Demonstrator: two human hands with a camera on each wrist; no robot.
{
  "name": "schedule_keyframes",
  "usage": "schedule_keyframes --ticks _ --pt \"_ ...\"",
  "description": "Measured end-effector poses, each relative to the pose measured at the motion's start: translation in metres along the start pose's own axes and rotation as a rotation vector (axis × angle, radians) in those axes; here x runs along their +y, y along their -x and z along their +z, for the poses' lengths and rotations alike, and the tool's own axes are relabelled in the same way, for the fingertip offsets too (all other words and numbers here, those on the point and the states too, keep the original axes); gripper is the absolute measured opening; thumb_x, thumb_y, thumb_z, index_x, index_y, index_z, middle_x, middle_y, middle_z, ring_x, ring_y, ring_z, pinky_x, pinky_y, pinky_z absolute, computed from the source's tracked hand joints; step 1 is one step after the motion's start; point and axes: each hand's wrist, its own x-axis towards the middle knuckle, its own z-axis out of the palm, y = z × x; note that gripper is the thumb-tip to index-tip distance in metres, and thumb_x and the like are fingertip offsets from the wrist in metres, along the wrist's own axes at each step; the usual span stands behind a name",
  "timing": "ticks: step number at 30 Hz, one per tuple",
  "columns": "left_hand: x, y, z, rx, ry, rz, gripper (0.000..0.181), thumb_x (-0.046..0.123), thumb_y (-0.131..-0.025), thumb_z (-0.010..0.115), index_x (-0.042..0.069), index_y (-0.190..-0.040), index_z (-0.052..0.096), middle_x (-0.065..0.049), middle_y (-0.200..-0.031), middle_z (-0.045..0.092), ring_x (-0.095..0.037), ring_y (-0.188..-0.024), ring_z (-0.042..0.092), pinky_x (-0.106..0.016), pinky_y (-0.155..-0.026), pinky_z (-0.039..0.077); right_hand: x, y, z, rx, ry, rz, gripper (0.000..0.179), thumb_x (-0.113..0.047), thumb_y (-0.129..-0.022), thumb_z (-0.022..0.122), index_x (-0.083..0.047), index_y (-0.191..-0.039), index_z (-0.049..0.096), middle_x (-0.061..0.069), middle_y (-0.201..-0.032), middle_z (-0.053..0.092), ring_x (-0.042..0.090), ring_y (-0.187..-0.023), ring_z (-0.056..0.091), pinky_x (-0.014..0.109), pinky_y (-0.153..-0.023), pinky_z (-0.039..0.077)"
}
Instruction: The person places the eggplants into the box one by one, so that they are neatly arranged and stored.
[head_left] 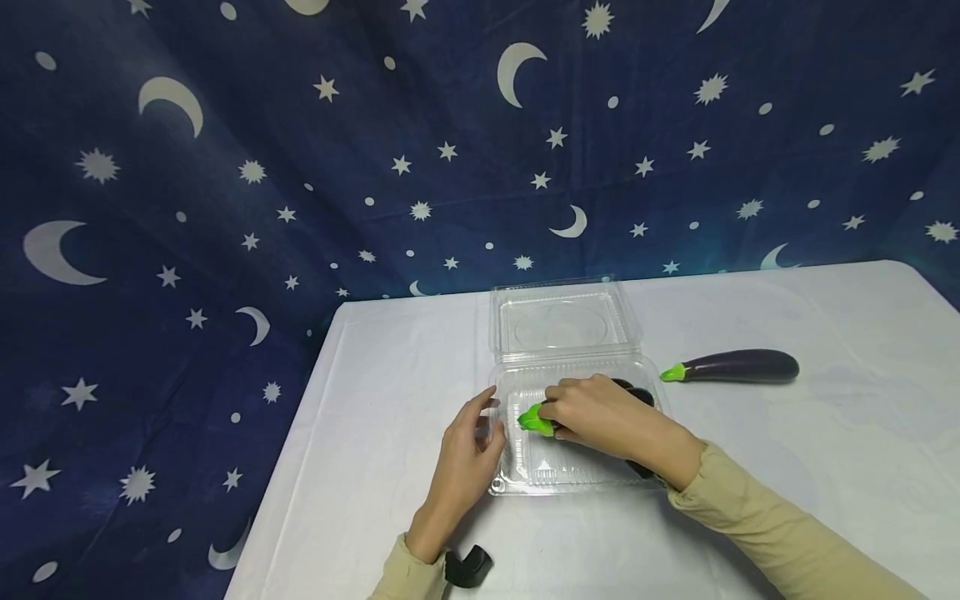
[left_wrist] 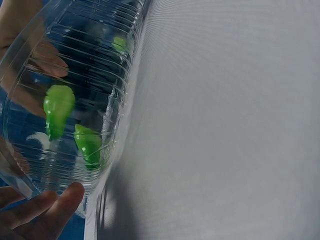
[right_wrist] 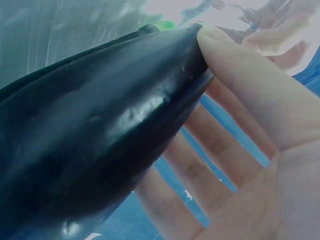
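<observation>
Starry blue cloth [head_left: 420,150] is hanging behind the white table [head_left: 397,375]. The left hand [head_left: 465,454] is spreading loose fingers at the left side of a clear container [head_left: 551,479], whose far lid [head_left: 555,325] is lying open. Inside, the right hand [head_left: 600,412] is pinching one eggplant [right_wrist: 110,115]; other eggplants [head_left: 642,395] are already lying there. A loose eggplant [head_left: 742,366] is lying right, not yet inside.

You face a dark blue cloth [head_left: 465,108], printed with pale moons, stars and dots, that spans the background and your left side. Before you stands a white table [head_left: 840,442] with rounded far corners.
</observation>
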Motion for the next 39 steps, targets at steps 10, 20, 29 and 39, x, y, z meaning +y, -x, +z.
schedule_keyframes --ticks 10,20,29,39 --pt "0.0 0.0 0.0 0.006 0.009 0.008 0.047 0.008 -0.094 0.059 0.006 -0.141 0.052 -0.008 -0.12 0.065 -0.017 -0.093 0.068 -0.026 -0.075 0.058 -0.001 -0.005 0.003 -0.052 0.017 0.013 0.016 -0.024 -0.078 0.084 -0.019 -0.089 0.073 -0.004 -0.082 0.064 0.014 -0.071 0.062 0.03 -0.054 0.052" --pt "-0.001 0.0 0.001 0.006 0.006 0.011 0.046 0.008 -0.095 0.059 0.006 -0.141 0.052 -0.01 -0.12 0.066 -0.017 -0.093 0.068 -0.027 -0.073 0.058 0.0 -0.008 0.008 -0.084 0.004 0.024 0.02 -0.027 -0.077 0.085 -0.018 -0.091 0.074 -0.003 -0.085 0.067 0.015 -0.072 0.064 0.032 -0.056 0.054" --pt "0.0 0.0 0.0 0.006 0.01 0.013 0.046 0.008 -0.095 0.059 0.004 -0.14 0.052 -0.011 -0.12 0.066 -0.016 -0.092 0.067 -0.029 -0.073 0.058 0.002 -0.011 0.013 -0.099 -0.003 0.022 0.024 -0.03 -0.075 0.085 -0.019 -0.094 0.075 -0.003 -0.087 0.069 0.015 -0.072 0.065 0.032 -0.056 0.054" --pt "-0.001 0.0 0.001 0.004 0.017 0.016 0.046 0.008 -0.095 0.059 0.005 -0.14 0.052 -0.01 -0.12 0.065 -0.016 -0.093 0.068 -0.028 -0.073 0.058 0.003 -0.012 0.015 -0.101 -0.014 0.03 0.025 -0.032 -0.074 0.085 -0.019 -0.094 0.075 -0.003 -0.085 0.068 0.014 -0.071 0.064 0.031 -0.055 0.052"
